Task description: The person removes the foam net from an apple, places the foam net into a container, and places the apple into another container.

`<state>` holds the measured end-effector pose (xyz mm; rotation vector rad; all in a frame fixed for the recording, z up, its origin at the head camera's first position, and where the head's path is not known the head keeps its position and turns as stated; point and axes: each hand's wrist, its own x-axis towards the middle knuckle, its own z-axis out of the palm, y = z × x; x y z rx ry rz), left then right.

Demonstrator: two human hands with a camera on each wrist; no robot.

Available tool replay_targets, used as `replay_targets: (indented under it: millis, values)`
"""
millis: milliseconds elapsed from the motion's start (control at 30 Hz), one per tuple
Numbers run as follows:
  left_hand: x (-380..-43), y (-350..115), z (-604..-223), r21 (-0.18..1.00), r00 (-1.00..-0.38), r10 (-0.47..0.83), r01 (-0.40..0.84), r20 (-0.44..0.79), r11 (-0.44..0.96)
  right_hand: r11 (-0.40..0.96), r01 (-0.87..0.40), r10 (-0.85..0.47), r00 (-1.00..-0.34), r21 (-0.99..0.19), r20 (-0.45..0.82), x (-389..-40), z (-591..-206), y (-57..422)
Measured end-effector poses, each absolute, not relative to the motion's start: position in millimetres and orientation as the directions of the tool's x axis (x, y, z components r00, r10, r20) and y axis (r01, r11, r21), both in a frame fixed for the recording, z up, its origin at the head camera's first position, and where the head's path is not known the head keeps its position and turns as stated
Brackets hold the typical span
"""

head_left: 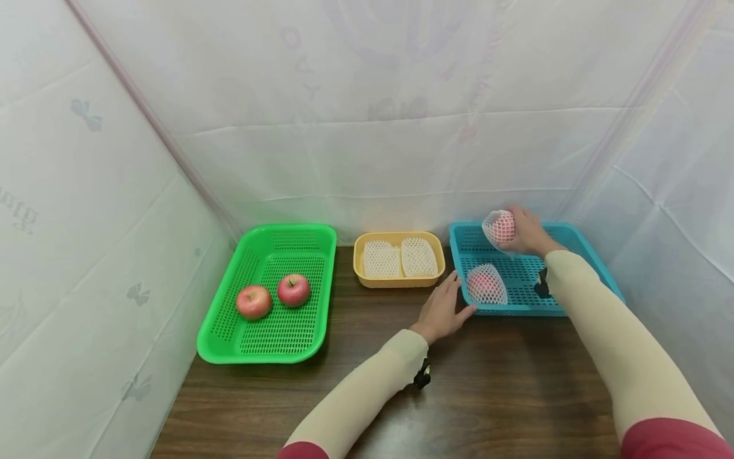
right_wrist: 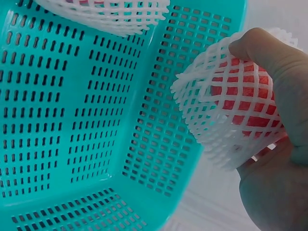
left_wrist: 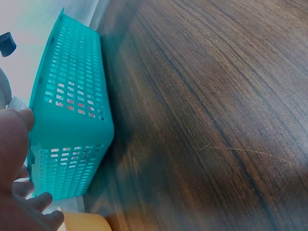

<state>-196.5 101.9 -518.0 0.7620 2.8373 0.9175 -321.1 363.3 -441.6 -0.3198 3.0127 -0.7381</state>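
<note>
A red apple in a white foam net (head_left: 503,227) is in my right hand (head_left: 529,233), over the back of the blue basket (head_left: 530,311). In the right wrist view my thumb and fingers grip the netted apple (right_wrist: 245,96) from one side, and the loose end of the net sticks out past the fruit. Another netted apple (head_left: 486,284) lies in that basket's front left corner. My left hand (head_left: 441,310) rests against the same corner from outside, fingers spread, thumb on the front rim. The left wrist view shows its fingertips at the basket wall (left_wrist: 72,125).
A green basket (head_left: 264,358) on the left holds two bare apples (head_left: 254,302). Between the baskets stands a small yellow tray (head_left: 398,282) with two flat foam nets (head_left: 381,259) in it. White curtains (head_left: 355,153) enclose the wooden table (head_left: 459,395) at the back and sides.
</note>
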Motion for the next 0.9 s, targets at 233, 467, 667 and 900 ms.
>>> replay_targets:
  millis: [233, 467, 667, 900]
  values:
    - [-198.9, 101.0, -518.5, 0.563, -0.867, 0.489, 0.453, 0.096, 0.692, 0.864, -0.218, -0.223, -0.974, -0.454, 0.044, -318.1, -444.3, 366.5]
    - [-201.4, 95.2, -516.8, 0.569, -0.857, 0.503, 0.469, 0.111, 0.675, 0.861, -0.248, -0.254, -0.966, -0.444, 0.048, -312.4, -441.2, 366.0]
    - [-204.4, 89.5, -517.1, 0.606, -0.866, 0.486, 0.450, 0.117, 0.656, 0.862, -0.286, -0.288, -0.956, -0.419, 0.061, -308.3, -439.7, 363.2]
    - [-206.3, 83.3, -518.3, 0.647, -0.878, 0.456, 0.433, 0.145, 0.628, 0.873, -0.310, -0.313, -0.948, -0.375, 0.057, -306.5, -442.9, 358.8]
